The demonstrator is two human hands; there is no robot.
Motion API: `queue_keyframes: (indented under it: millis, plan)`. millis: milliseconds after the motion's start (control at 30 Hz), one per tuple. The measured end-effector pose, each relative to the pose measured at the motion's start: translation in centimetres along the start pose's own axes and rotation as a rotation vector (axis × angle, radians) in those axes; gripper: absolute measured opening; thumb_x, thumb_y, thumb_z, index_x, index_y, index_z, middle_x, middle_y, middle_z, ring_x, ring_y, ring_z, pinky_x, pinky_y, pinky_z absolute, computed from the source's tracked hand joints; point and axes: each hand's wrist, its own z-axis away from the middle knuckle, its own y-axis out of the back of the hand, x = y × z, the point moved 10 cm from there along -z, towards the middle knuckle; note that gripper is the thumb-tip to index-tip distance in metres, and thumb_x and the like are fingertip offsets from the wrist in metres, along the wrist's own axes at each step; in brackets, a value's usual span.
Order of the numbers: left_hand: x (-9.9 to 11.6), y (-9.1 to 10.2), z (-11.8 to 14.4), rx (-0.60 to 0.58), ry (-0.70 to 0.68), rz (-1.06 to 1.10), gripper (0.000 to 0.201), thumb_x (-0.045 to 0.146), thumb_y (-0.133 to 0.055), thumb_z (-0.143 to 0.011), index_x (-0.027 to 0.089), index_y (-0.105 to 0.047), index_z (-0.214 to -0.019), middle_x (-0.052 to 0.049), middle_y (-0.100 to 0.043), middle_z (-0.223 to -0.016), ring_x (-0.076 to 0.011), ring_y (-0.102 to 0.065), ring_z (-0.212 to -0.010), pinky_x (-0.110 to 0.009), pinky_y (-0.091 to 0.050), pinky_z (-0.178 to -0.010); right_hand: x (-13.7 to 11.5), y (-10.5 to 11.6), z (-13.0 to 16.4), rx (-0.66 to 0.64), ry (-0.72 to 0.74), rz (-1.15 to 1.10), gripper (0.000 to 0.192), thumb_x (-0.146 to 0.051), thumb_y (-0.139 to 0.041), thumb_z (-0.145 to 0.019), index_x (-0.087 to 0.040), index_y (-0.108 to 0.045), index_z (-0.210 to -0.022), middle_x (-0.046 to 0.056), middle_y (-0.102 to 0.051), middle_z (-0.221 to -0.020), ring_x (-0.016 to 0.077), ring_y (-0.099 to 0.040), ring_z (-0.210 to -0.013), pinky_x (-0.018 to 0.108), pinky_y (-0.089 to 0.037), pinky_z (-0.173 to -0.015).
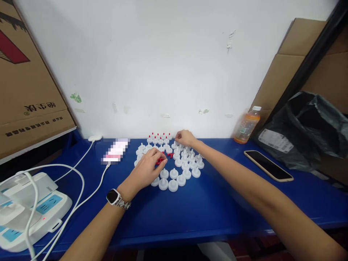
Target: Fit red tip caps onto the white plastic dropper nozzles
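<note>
My left hand (pixel 146 170) pinches red tips (pixel 161 160) mid-bench (pixel 206 206); my right hand (pixel 185 138) closes on a white cap (pixel 176 145). Back-row caps (pixel 159 138) carry red tips; I judge most still bare.

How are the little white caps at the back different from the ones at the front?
The small white plastic caps at the back each carry a red tip; the white plastic caps at the front are plain white, with none. The back ones stand in tidy rows by the wall, the front ones nearer the left hand. Both kinds are round and sit on the blue table.
</note>
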Motion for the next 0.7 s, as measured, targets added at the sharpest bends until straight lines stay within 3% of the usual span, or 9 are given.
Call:
queue_keyframes:
  millis: [167, 300, 400, 500, 600, 700]
  plan:
    - [-0.1, 0.3, 0.1, 0.016, 0.011, -0.032, 0.027, 0.039, -0.040, -0.100, 0.022, -0.061, -0.103, -0.007, -0.059, -0.106, -0.0228, -0.057, -0.101, -0.041, -0.047, -0.090, -1.3, 1.8, 1.3, 0.068, 0.020, -0.112, 0.012, -0.022, -0.064, -0.081, -0.017, -0.074, -0.086, 0.004, -0.074, -0.083, 0.0145, -0.065, -0.076, 0.023, -0.044, -0.072]
    - [0.2, 1.3, 0.2, 0.126, 0.006, -0.094, 0.033, 0.037, -0.043, -0.099, 0.023, -0.051, -0.128, -0.009, -0.057, -0.124, -0.0267, -0.052, -0.118, -0.045, -0.043, -0.101, -4.5, 4.4, 4.8, 0.157, 0.106, -0.388, 0.010, -0.023, -0.064, -0.081, -0.015, -0.072, -0.081, 0.003, -0.072, -0.076, 0.0137, -0.060, -0.069, 0.024, -0.044, -0.067]
    - [0.6, 1.4, 0.2, 0.163, -0.016, -0.129, 0.043, 0.036, -0.045, -0.099, 0.023, -0.042, -0.139, -0.011, -0.052, -0.135, -0.0281, -0.046, -0.127, -0.048, -0.039, -0.107, -7.7, 4.4, 8.0, 0.081, 0.192, -0.561, 0.012, -0.026, -0.065, -0.082, -0.016, -0.072, -0.082, 0.002, -0.071, -0.075, 0.0132, -0.059, -0.068, 0.025, -0.043, -0.065]
    - [0.2, 0.7, 0.2, 0.116, 0.007, -0.132, 0.040, 0.038, -0.043, -0.099, 0.021, -0.045, -0.136, -0.011, -0.058, -0.127, -0.0280, -0.051, -0.119, -0.047, -0.044, -0.101, -10.1, 3.2, 10.3, -0.050, 0.251, -0.682, 0.017, -0.031, -0.062, -0.086, -0.017, -0.072, -0.086, 0.001, -0.071, -0.074, 0.0128, -0.058, -0.065, 0.025, -0.042, -0.063]
    - [-0.5, 0.2, 0.2, 0.062, 0.039, -0.135, 0.035, 0.040, -0.039, -0.101, 0.022, -0.051, -0.128, -0.009, -0.062, -0.117, -0.0271, -0.056, -0.110, -0.046, -0.046, -0.094, -10.4, 2.7, 10.8, -0.045, 0.272, -0.622, 0.023, -0.032, -0.055, -0.091, -0.017, -0.072, -0.087, 0.002, -0.072, -0.077, 0.0134, -0.058, -0.067, 0.026, -0.041, -0.066]
    - [-0.8, 0.1, 0.3, 0.047, 0.046, -0.147, 0.033, 0.041, -0.039, -0.100, 0.022, -0.054, -0.124, -0.009, -0.063, -0.118, -0.0278, -0.056, -0.113, -0.047, -0.046, -0.095, -9.4, 2.5, 10.3, 0.024, 0.281, -0.323, 0.017, -0.028, -0.058, -0.089, -0.019, -0.072, -0.086, 0.004, -0.072, -0.083, 0.0181, -0.059, -0.082, 0.031, -0.039, -0.077]
